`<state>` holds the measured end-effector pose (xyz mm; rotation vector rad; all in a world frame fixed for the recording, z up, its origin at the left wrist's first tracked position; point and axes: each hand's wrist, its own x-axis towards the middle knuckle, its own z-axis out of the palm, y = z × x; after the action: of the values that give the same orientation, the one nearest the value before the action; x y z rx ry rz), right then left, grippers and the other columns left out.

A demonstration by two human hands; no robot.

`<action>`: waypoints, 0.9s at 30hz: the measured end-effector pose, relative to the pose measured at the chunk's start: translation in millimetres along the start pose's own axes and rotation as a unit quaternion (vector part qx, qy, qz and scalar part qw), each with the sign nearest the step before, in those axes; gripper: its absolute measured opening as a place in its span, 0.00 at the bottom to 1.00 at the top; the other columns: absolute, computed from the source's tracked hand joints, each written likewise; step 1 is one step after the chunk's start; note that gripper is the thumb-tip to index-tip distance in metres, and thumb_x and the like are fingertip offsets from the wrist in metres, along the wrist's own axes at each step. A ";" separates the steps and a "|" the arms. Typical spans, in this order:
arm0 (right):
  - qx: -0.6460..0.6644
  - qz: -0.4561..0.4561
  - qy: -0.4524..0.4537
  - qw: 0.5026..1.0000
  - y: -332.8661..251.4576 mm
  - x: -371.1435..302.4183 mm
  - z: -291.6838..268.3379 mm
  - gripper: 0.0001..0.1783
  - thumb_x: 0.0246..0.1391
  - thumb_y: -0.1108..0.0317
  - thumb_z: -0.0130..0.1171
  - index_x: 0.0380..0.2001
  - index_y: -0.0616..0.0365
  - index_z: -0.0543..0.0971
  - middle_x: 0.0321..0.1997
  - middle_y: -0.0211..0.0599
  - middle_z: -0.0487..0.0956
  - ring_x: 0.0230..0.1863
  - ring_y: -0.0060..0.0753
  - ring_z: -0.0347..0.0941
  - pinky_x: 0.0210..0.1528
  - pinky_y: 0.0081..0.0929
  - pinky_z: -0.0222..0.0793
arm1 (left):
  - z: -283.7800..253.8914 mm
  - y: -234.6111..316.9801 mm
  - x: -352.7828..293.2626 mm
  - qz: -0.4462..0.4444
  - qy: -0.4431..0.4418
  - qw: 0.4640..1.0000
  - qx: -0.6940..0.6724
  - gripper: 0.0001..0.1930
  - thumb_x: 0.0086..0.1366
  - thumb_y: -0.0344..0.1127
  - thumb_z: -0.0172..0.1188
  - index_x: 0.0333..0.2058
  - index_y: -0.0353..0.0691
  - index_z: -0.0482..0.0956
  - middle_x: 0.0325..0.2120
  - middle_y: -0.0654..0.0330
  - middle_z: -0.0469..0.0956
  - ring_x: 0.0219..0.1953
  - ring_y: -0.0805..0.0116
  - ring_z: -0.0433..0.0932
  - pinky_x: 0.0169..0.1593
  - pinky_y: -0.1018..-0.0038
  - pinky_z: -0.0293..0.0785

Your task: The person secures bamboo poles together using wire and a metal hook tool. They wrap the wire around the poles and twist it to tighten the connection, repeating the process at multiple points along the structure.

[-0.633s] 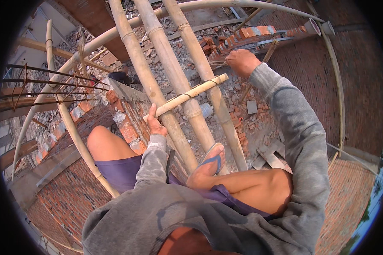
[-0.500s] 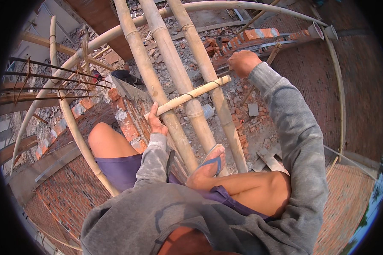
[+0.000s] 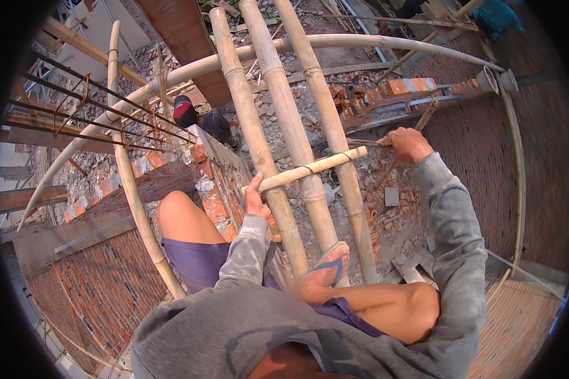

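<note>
- Left hand [image 3: 255, 201]: closed on the left end of the bamboo crosspiece [image 3: 332, 163], thumb along the near end; the undersides of the fingers are hidden.
- Right hand [image 3: 408, 146]: curled into a fist, raised to the right of the crosspiece and apart from it. A thin strand [image 3: 363, 143] extends leftward from the fist; its far attachment cannot be determined.
- Bamboo crosspiece: lies slantwise across the left pole [image 3: 251, 126], middle pole [image 3: 292, 126] and right pole [image 3: 325, 107], its right end higher in view. Dark bindings are visible at the middle and right crossings.
- Three poles: run side by side, with gaps between them, and cross the long curved bamboo pole [image 3: 360, 42] in the upper view.
- Right foot [image 3: 322, 276]: wears a blue-strapped sandal [image 3: 339, 268] and is positioned at the near part of the middle pole.
- Surroundings: broken brick wall [image 3: 212, 196] at left, steel bars [image 3: 95, 95] beyond it, rubble [image 3: 360, 79] below the poles.
- Co-worker [image 3: 215, 126]: located beyond the wall, wearing a red-and-dark cap [image 3: 184, 112].
</note>
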<state>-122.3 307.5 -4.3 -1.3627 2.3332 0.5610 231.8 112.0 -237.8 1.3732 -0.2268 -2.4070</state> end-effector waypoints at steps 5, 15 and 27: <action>0.223 0.165 0.076 0.958 15.8 -61.7 86.1 0.16 0.57 0.69 0.62 0.49 0.62 0.80 0.44 0.62 0.85 0.49 0.68 0.82 0.50 0.58 0.77 | -12.9 -6.7 11.2 0.043 0.003 0.999 0.017 0.21 0.68 0.49 0.70 0.51 0.41 0.83 0.44 0.55 0.86 0.46 0.54 0.85 0.53 0.53 0.84; 0.496 0.544 0.135 0.663 -180.5 -240.6 335.0 0.31 0.68 0.47 0.61 0.53 0.70 0.73 0.49 0.67 0.83 0.53 0.73 0.79 0.63 0.60 0.67 | 4.8 -9.2 34.6 0.089 0.109 0.964 0.225 0.32 0.69 0.60 0.58 0.62 0.44 0.81 0.60 0.56 0.80 0.57 0.54 0.81 0.64 0.51 0.76; 0.491 0.570 0.156 0.640 -196.2 -241.5 374.5 0.43 0.65 0.30 0.58 0.55 0.66 0.71 0.49 0.52 0.86 0.59 0.59 0.79 0.59 0.57 0.69 | 32.4 -32.1 36.7 0.100 0.125 0.931 0.329 0.35 0.66 0.66 0.58 0.60 0.45 0.81 0.58 0.55 0.80 0.53 0.54 0.81 0.61 0.52 0.77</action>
<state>206.6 588.3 -228.0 0.6594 2.7388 -0.7259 179.7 126.4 -260.5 1.7999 -1.1244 -2.0299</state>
